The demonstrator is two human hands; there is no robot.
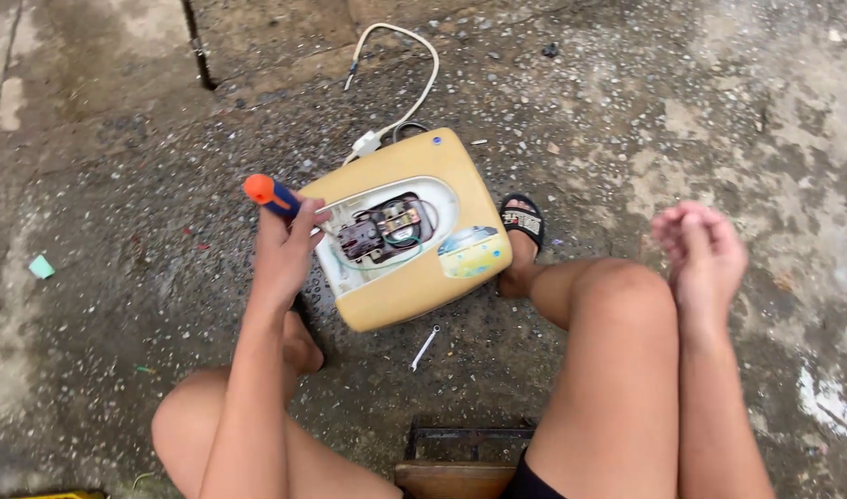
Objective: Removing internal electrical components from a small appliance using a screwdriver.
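Right now I am looking down past two bare knees at a rough concrete floor (119, 305) speckled with small stones. My left hand (283, 248) is wrapped around a screwdriver (274, 197) with an orange cap and blue grip, the fingers curled tight about the handle so that the cap sticks up above the fist. That hand sits just at the left edge of a cream-yellow appliance housing (414, 282) lying on the floor between my feet. The housing's front panel is open in the middle, showing a white oval recess with dark electrical parts (387, 226) and thin wires inside. The screwdriver's shaft points toward that recess, though I cannot tell whether its tip touches anything.

My right hand (702, 251) is raised over the right knee, well apart from the housing, holding nothing. Its fingers are bunched loosely together, neither flat nor clenched.

A white power cord (414, 88) loops away from the top of the housing across the floor toward the far side. A small silver wrench (424, 347) lies on the floor just below the housing's near edge. My right foot wears a black sandal (523, 220) that rests just beside the housing's right edge. A small pale green scrap (41, 267) lies far off to the left. The edge of a wooden stool (456, 462) shows beneath me.
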